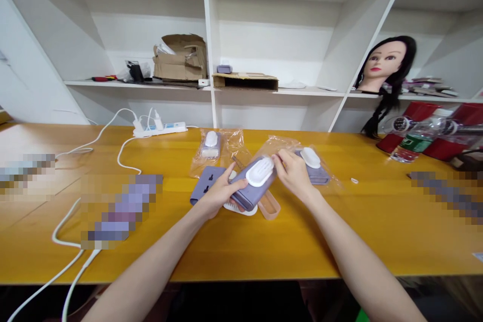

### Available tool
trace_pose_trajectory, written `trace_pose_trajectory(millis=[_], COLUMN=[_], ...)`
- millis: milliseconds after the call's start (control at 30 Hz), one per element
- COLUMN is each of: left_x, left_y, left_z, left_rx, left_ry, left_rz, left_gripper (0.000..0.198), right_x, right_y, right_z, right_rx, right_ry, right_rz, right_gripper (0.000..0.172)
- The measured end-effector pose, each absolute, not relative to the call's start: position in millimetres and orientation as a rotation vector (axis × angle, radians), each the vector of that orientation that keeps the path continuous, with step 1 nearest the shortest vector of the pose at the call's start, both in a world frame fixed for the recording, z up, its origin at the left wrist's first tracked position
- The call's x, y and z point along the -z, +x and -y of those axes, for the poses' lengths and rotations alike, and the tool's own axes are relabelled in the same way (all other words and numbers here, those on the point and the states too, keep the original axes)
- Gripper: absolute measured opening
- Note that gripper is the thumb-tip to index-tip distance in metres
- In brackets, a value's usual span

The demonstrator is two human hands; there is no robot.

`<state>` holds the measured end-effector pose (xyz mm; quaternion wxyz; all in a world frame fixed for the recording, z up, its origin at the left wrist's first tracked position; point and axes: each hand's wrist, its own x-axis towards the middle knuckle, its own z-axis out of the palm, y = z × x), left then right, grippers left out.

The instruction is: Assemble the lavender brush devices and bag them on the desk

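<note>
Above the middle of the yellow table [241, 246], my left hand [219, 193] grips the lower end of a purple device [252, 186] with a white ribbed pad on top. My right hand [292, 171] pinches the device's upper end, fingers closed on it. Under the device lie a white oval part [239, 209] and a pinkish clear tray [269, 206]. A flat purple piece with slots [202, 183] rests beside my left hand. Two more purple-and-white devices in clear bags lie close by, one [210, 148] behind my hands and one [315, 166] just right of my right hand.
A white power strip [160, 129] with plugs sits at the table's back, its cables [71, 251] trailing to the left front edge. A mannequin head [387, 68], red boxes [422, 110] and a plastic bottle [411, 146] stand at the right. Cardboard boxes [181, 58] fill the shelf behind.
</note>
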<state>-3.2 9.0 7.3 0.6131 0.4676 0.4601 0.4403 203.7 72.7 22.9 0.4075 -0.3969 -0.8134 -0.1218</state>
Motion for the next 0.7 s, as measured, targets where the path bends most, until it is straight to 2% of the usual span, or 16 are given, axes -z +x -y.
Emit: trace_pose_trajectory(millis=[133,267,367,467,533,700], left_x=[-8,-10,-10,-10,-12,-16], left_y=[-2,-6,-7,-6,-5,0], left_z=[-10,-11,-12,-11,-9,-4], left_rx=[-1.035,-1.073,-1.086,-1.117,-1.147,-1.135], left_ry=[1.022,1.001,0.985,0.984,0.987,1.002], left_rz=[-1.048,-0.885,-0.864,-0.851,-0.841,-0.824], left_gripper=[0.093,0.058,0.039,0.038,0.039,0.048], right_x=[-20,-19,-17,-16,-17,-26], right_y=[204,205,204,199,195,186], right_z=[-71,-71,-70,-68,-67,-69], right_rx=[0.409,0.458,0.328,0.074,-0.164,-1.255], right_ry=[-0.833,-0.795,-0.756,-0.693,-0.743,-0.842], right_rz=[2.144,2.168,2.153,2.008,1.722,1.034], right_gripper=[0.03,0.029,0.025,0.016,0.013,0.045])
